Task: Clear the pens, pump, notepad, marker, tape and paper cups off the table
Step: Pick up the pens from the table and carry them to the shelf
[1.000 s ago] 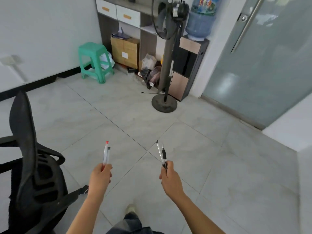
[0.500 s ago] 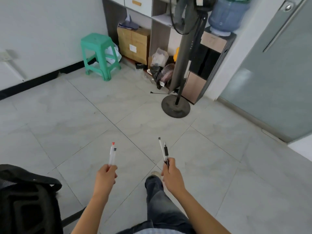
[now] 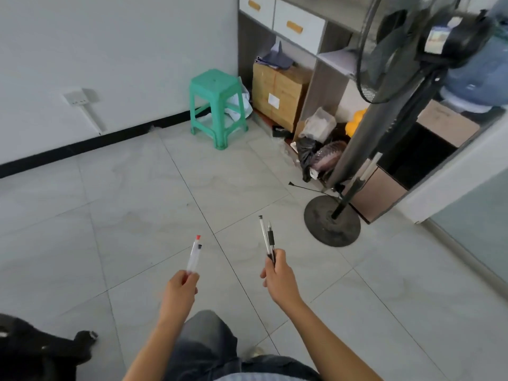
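Note:
My left hand (image 3: 178, 291) is shut on two clear pens (image 3: 194, 255), one with a red tip and one with a dark tip, pointing up and away. My right hand (image 3: 277, 276) is shut on two more pens (image 3: 267, 239), a clear one and one with a black grip. Both hands are held out over the tiled floor. No table, pump, notepad, marker, tape or paper cups are in view.
A standing fan (image 3: 334, 221) with a round black base stands ahead right. A green plastic stool (image 3: 217, 105) is by the white wall. Shelving holds a cardboard box (image 3: 277, 94) and bags (image 3: 316, 149). A black office chair (image 3: 35, 350) sits at bottom left. A water bottle (image 3: 478, 75) is at right.
The view has moved forward toward the shelving and stool, and the chair has slid to the bottom left corner. Both hands still hold their pens the same way.

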{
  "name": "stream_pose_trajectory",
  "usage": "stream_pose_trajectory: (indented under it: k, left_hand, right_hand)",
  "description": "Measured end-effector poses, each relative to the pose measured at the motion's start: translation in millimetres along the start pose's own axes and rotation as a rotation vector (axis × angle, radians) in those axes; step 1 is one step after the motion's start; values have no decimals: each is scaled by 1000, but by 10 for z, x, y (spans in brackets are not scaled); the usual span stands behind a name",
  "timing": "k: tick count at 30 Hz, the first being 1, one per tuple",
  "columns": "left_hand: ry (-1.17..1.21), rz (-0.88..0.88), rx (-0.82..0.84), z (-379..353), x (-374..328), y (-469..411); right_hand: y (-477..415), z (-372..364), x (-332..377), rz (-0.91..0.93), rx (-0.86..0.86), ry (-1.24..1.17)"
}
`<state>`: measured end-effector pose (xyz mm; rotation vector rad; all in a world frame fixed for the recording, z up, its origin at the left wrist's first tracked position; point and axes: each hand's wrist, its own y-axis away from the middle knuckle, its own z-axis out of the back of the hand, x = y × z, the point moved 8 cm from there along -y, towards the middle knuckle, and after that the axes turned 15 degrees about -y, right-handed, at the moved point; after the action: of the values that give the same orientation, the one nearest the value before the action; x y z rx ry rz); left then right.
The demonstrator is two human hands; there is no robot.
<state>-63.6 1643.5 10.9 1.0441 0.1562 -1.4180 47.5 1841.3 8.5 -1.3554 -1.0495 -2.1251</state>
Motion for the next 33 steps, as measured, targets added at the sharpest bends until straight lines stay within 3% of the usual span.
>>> stream_pose_trajectory:
  k: [6, 17, 25, 33]
  left_hand:
    - [90, 107, -31, 244, -254, -934]
    - [161, -3, -23, 868, -1767, -3045]
    - [84, 29, 168, 222, -2396, -3776]
    - [70, -35, 46, -73, -3730, -4888]
  right_hand:
    - [-969, -277, 356, 1, 64, 59]
    - [-2656, -716, 1300, -33, -37, 23]
    - [-3590, -450, 1438, -124, -105, -1]
    - [-5335, 208, 2166, -16, -149, -21]
